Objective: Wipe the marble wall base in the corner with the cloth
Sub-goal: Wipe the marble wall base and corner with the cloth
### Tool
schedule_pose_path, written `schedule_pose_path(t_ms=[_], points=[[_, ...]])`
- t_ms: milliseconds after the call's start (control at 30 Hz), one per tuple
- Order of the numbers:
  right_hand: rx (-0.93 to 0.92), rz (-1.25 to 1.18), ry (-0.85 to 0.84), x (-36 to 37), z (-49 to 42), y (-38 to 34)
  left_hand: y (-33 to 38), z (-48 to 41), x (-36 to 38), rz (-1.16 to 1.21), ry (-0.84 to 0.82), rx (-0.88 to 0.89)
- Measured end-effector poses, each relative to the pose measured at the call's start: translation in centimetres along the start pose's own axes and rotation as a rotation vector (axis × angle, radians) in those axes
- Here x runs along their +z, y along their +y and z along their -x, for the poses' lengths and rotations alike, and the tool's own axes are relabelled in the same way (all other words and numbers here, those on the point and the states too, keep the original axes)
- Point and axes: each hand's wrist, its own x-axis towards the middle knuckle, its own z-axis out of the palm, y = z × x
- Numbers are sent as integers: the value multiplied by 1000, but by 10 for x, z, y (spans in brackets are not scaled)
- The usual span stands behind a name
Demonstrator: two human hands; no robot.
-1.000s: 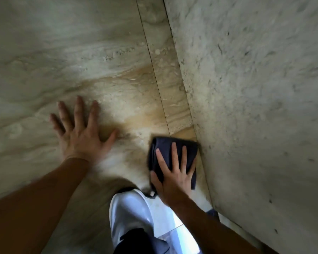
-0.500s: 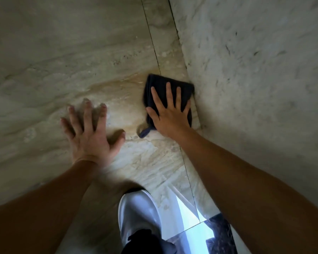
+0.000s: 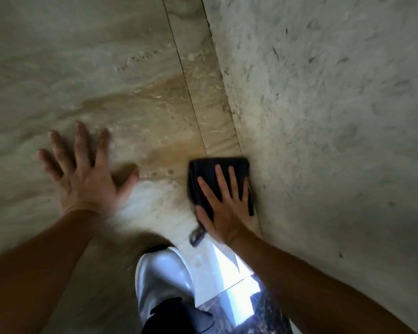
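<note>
Marble wall (image 3: 106, 75): tan and cream stone is filling the left side, with a thin dark seam (image 3: 186, 92) running down it.
Side wall (image 3: 335, 116): rough grey stone is standing on the right, meeting the tan marble in a corner.
Cloth (image 3: 217, 172): dark and folded, it is lying flat on the tan marble low down — its right edge is touching the corner line.
Cloth tag (image 3: 197, 235): a small loop is hanging out below the cloth.
Right hand (image 3: 223, 213): it is pressing flat on the cloth, fingers (image 3: 232, 182) straight and a little apart, not curled around it.
Left hand (image 3: 87, 179): it is leaning flat on the bare marble, well to the left of the cloth, fingers spread wide — it is looking blurry.
Shoe (image 3: 162, 278): a shiny white shoe is standing on the floor (image 3: 229, 285) near the bottom edge, between the two arms.
Floor: a bright patch of light is shining on it by the shoe.
</note>
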Motion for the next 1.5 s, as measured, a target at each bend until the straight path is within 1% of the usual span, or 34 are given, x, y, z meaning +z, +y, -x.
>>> schedule_pose_path(t_ms=[133, 233, 300, 367, 500, 633, 767, 833, 933, 1000, 1067, 1167, 1300, 1367, 1433, 1500], points=[[6, 34, 90, -32, -140, -2, -1, 0, -2, 3, -3, 3], [-3, 48, 75, -55, -224, -9, -2, 0, -3, 15, -7, -1], [-30, 65, 70, -64, -258, -11, -1, -1, -4, 8, -32, -2], [-57, 64, 87, -66, -271, -11, -2, -2, -5, -5, -59, -20], [-70, 33, 108, -63, -270, -8, 1, -2, -12, -34, -109, -50], [-73, 9, 62, -69, -271, -9, 6, -4, -20, -60, -212, -65], [-60, 8, 10, -75, -273, -11, 11, -16, -40, -120, -376, -86], [-52, -6, -36, -81, -274, -12, 20, -29, -60, -142, -402, -92], [-48, -10, -45, -84, -277, -13, 30, -77, -86, -121, -260, -110], [-55, -19, -38, -82, -276, -12, 35, -114, -96, -99, -242, -38], [-53, -29, -27, -84, -280, -11, 38, -151, -105, -140, -207, 40], [-65, -42, -20, -83, -276, -10, 41, -193, -109, -165, -117, 45], [-85, -52, 27, -77, -276, -6, 40, -270, -102, -177, -58, 67], [-95, -61, 42, -76, -280, -6, 39, -305, -100, -150, -35, 50], [-107, -65, 40, -79, -299, -7, 38, -331, -93, -109, -23, 22], [-124, -51, 53, -89, -333, -9, 36, -339, -87, -119, 16, 3]])
